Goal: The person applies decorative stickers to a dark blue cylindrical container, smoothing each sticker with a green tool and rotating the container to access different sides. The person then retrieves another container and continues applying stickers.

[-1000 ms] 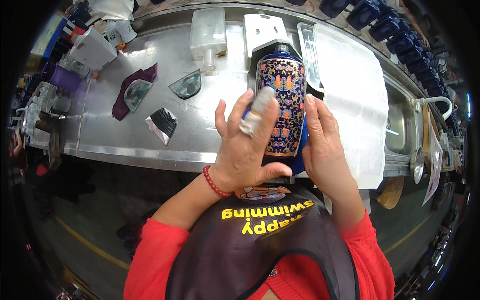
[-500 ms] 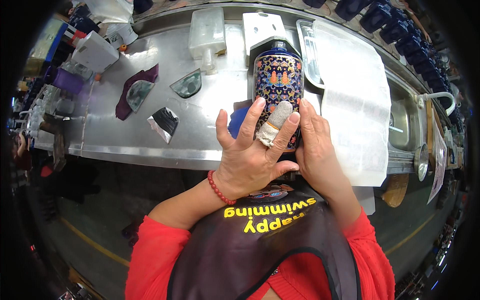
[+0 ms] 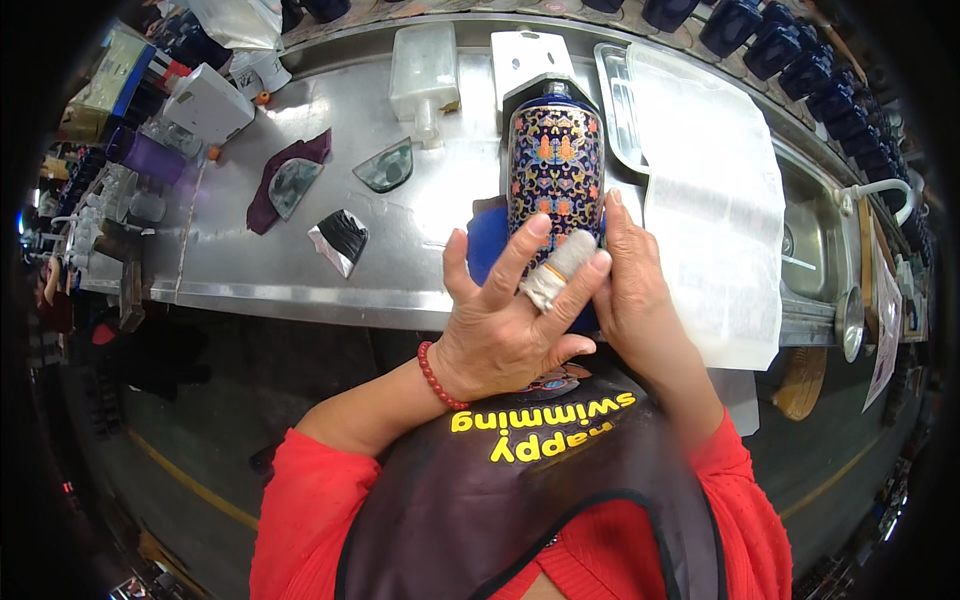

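Bottle (image 3: 556,165): lying neck-away by the bench's (image 3: 400,240) front edge.
Left hand (image 3: 510,325): spreading, its grey finger cover (image 3: 570,254) seemingly pressing the bottle.
Right hand (image 3: 636,275): lying alongside; whether it's gripping, I can't tell.
Pressure: probably needing evenness, with steady bracing.

Lettering, clearest instance: dark apron (image 3: 455,530) worn by the person, bearing bold yellow Latin letters in two rows, inverted as seen from above. Upper row in this view is the longer; lower row dims toward its right end (apron surface appears creased there). A printed cartoon picture (image 3: 556,380) adjoins the letters, partly hidden. Small dark marks on a white vessel (image 3: 262,74), upper left; faint print on a hanging sheet (image 3: 884,345), far right: both illegible.
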The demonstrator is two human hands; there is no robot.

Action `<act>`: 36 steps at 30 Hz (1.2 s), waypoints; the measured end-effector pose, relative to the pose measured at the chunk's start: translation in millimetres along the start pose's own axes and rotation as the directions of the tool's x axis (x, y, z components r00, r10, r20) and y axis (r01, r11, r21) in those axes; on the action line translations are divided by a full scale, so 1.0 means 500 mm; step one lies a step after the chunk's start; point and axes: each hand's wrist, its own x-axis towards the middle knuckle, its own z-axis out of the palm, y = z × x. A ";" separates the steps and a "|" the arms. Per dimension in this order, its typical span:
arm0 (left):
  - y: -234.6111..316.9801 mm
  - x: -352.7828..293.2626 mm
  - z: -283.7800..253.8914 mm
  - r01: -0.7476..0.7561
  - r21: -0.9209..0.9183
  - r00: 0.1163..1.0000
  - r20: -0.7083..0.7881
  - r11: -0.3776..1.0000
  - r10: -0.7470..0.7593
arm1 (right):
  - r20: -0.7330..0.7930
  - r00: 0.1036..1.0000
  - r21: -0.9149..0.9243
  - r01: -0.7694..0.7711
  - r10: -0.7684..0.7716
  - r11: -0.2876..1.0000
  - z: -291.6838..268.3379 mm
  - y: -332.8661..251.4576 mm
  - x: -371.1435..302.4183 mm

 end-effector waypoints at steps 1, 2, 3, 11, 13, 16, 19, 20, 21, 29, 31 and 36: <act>0.001 -0.003 -0.001 -0.030 -0.010 0.999 -0.013 1.000 0.030 | -0.015 1.000 0.033 0.007 -0.007 0.999 -0.001 0.000 -0.006; 0.002 -0.006 -0.002 -0.060 -0.019 0.998 -0.029 0.998 0.060 | -0.015 1.000 0.064 0.003 -0.002 0.998 -0.004 0.000 -0.010; 0.000 -0.008 -0.004 0.001 -0.050 1.000 -0.026 0.999 -0.003 | -0.010 1.000 0.087 -0.020 0.021 0.996 -0.008 0.001 -0.012; -0.035 -0.015 0.005 0.192 -0.216 0.976 -0.058 0.957 -0.209 | -0.132 0.959 0.054 0.260 -0.252 0.964 -0.054 0.016 0.026; -0.039 -0.014 0.010 0.218 -0.265 0.969 -0.060 0.939 -0.242 | -0.047 0.903 -0.090 0.423 -0.428 0.902 -0.062 0.010 0.024; -0.045 -0.013 0.013 0.229 -0.345 0.960 -0.072 0.910 -0.269 | -0.020 0.843 0.065 0.537 -0.537 0.841 -0.072 0.003 0.017; -0.049 -0.004 0.020 0.260 -0.445 0.945 -0.064 0.857 -0.320 | -0.164 0.907 0.160 0.412 -0.388 0.897 -0.069 0.005 0.021; -0.054 0.000 0.022 0.259 -0.458 0.945 -0.064 0.851 -0.322 | -0.213 0.924 0.118 0.348 -0.318 0.930 -0.067 0.006 0.023; -0.054 0.003 0.023 0.269 -0.483 0.940 -0.059 0.833 -0.337 | -0.197 0.933 0.027 0.312 -0.301 0.950 -0.067 0.008 0.028; -0.057 0.010 0.030 0.329 -0.603 0.914 0.012 0.726 -0.405 | -0.031 0.943 0.172 0.332 -0.332 0.928 -0.097 0.020 0.023; -0.053 0.007 0.030 0.340 -0.583 0.916 0.029 0.738 -0.400 | -0.094 0.954 0.238 0.300 -0.286 0.924 -0.091 0.028 0.016; -0.042 0.008 0.040 0.344 -0.548 0.922 0.045 0.763 -0.384 | -0.157 0.967 0.266 0.237 -0.200 0.935 -0.069 0.039 -0.007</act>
